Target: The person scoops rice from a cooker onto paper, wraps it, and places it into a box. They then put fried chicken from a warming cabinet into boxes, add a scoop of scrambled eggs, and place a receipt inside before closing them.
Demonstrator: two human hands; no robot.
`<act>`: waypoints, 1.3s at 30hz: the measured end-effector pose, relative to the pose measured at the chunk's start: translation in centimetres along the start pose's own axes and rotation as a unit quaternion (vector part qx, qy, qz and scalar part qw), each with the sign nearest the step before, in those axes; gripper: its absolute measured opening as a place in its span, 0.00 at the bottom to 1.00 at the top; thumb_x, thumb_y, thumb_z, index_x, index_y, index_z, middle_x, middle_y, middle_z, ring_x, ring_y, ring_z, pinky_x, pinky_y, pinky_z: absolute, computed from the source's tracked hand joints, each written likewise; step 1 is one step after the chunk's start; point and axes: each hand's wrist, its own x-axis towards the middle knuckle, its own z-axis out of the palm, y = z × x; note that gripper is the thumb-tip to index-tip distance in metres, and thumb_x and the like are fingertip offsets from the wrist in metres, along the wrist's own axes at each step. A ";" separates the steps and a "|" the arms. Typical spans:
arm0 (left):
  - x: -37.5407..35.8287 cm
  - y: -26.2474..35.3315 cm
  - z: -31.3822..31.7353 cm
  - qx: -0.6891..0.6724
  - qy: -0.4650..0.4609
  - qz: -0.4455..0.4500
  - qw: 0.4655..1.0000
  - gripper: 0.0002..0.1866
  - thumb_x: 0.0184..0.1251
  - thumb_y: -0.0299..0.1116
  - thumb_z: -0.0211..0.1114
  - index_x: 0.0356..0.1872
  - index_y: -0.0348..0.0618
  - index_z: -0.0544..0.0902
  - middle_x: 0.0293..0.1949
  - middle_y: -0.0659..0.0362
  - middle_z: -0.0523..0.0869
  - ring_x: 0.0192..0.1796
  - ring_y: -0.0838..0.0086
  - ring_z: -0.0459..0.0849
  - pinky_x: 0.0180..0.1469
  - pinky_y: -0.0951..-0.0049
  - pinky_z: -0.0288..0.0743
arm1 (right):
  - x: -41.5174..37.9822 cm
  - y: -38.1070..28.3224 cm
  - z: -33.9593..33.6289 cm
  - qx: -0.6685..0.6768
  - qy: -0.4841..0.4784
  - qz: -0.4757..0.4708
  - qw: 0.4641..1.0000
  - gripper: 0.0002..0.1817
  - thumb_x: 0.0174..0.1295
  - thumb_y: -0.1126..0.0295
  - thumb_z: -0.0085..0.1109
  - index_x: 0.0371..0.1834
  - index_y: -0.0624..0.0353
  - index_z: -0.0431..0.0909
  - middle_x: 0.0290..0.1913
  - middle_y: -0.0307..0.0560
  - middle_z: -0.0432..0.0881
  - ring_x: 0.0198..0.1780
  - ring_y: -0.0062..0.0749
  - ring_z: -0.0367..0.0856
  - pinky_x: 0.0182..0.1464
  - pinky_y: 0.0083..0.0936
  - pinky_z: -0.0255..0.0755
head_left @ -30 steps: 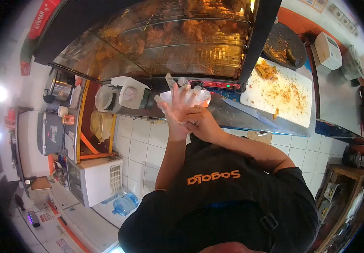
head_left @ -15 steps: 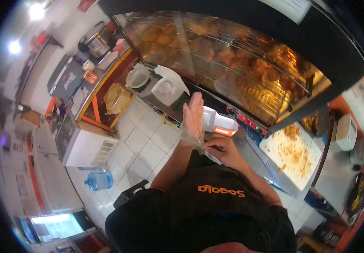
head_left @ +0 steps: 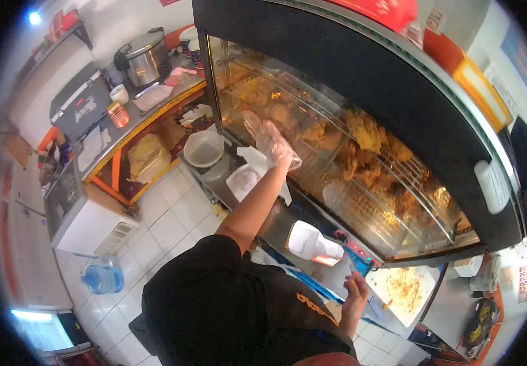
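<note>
My left hand, in a clear plastic glove, reaches out to the glass front of a heated display cabinet. Its fingers are stretched out and hold nothing. Behind the glass, pieces of fried chicken lie on wire racks. Below this hand are a white opened paper box and a grey-white bowl. Bare and loosely bent, my right hand hangs near the counter edge with fingers apart. Closest to it are a white takeaway box with an orange print and a crumb-covered white tray.
To the left, a counter carries a steel pot, a grey cooler box and an orange-labelled jar. A blue water jug stands on the tiled floor. A black pan sits at the far right.
My right hand has let go of the glove's cuff and dropped to the right. The gloved left hand has moved up and forward to the cabinet glass, and the view has turned with me.
</note>
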 end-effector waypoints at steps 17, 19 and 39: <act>12.0 -4.3 -4.8 -0.035 -0.149 -0.086 0.985 0.33 0.70 0.44 0.53 0.69 0.33 0.61 0.69 0.38 0.62 0.71 0.49 0.61 0.72 0.58 0.52 | 1.6 1.3 16.2 0.027 0.005 0.012 1.000 0.14 0.60 0.76 0.59 0.49 0.66 0.78 0.40 0.48 0.83 0.35 0.27 0.80 0.41 0.21 0.74; 12.5 -5.0 -5.1 -0.033 -0.125 -0.029 0.991 0.27 0.68 0.36 0.55 0.65 0.33 0.68 0.64 0.40 0.71 0.66 0.56 0.71 0.68 0.64 0.60 | 1.4 1.7 16.5 0.021 0.019 0.021 0.999 0.14 0.61 0.76 0.59 0.49 0.66 0.78 0.40 0.48 0.83 0.35 0.27 0.80 0.41 0.21 0.74; 12.1 -9.8 -1.9 0.282 -0.313 0.134 0.897 0.16 0.46 0.48 0.64 0.29 0.46 0.85 0.33 0.53 0.87 0.41 0.58 0.84 0.47 0.61 0.72 | -0.2 3.2 17.6 0.039 0.071 0.050 0.995 0.12 0.61 0.78 0.56 0.48 0.67 0.78 0.39 0.48 0.82 0.35 0.26 0.78 0.41 0.20 0.73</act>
